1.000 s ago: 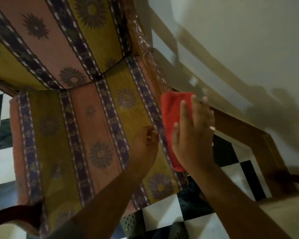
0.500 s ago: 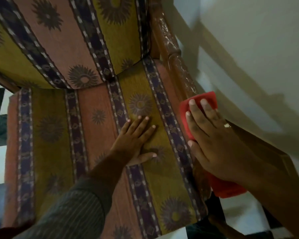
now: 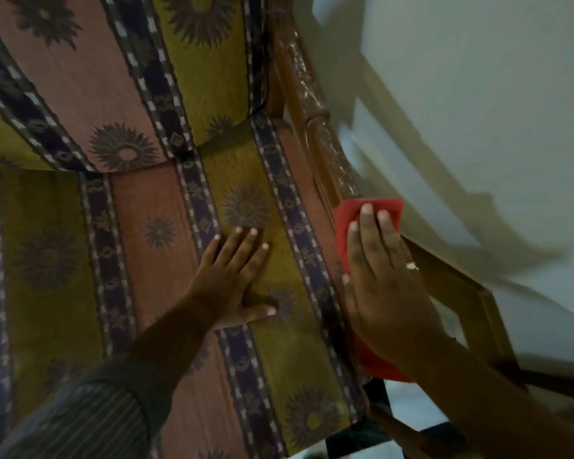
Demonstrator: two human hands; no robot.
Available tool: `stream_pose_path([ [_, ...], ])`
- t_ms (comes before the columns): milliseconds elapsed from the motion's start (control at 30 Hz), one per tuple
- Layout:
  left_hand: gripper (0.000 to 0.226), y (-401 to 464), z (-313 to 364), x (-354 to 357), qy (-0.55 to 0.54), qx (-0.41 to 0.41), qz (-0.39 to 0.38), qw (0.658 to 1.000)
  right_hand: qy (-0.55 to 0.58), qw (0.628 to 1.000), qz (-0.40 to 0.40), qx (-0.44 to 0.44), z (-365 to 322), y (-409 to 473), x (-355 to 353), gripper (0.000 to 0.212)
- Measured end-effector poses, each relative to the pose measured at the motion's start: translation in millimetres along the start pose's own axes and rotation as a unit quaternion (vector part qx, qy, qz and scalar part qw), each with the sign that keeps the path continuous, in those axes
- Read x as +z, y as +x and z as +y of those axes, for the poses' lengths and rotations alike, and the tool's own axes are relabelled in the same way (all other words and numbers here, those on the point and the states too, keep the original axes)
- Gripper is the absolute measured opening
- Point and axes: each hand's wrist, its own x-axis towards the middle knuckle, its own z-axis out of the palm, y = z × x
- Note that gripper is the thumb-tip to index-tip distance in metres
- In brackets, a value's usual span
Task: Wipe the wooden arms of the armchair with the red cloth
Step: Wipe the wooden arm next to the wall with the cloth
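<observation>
The armchair's right wooden arm (image 3: pixel 315 127) runs from the top centre down to the right, glossy and carved. The red cloth (image 3: pixel 348 213) lies along it. My right hand (image 3: pixel 385 276) presses flat on the cloth, fingers stretched toward the chair's back; the cloth shows above my fingertips and below my wrist. My left hand (image 3: pixel 236 279) rests flat with fingers spread on the patterned seat cushion (image 3: pixel 146 260), holding nothing. The chair's left arm is out of view.
A pale wall (image 3: pixel 478 94) stands right beside the wooden arm. A wooden frame (image 3: pixel 461 286) leans along the wall under my right forearm. Black-and-white floor tiles (image 3: pixel 405 412) show at the bottom right. The striped back cushion (image 3: pixel 113 61) fills the top left.
My left hand came down flat on the seat cushion and stayed there. My right hand slid the red cloth a little up the wooden arm toward the chair's back, and the view moved closer.
</observation>
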Motion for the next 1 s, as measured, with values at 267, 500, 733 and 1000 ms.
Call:
stream_pose_path([
  [267,0.119,32,-38,-8,0.037,0.185,0.01,0.982,-0.02,0.992,-0.013,-0.124,18,71,-16,0.067],
  [500,0.126,73,-53,-21,0.057,0.053,0.015,0.997,0.183,0.982,0.006,0.041,9,73,-12,0.067],
  [733,0.126,110,-85,-40,0.081,-0.013,0.027,0.996,0.05,0.996,-0.014,-0.073,17,83,-16,0.065],
  [1000,0.126,106,-80,-39,0.06,-0.037,0.012,0.997,0.092,0.991,0.011,-0.099,21,144,-26,0.067],
])
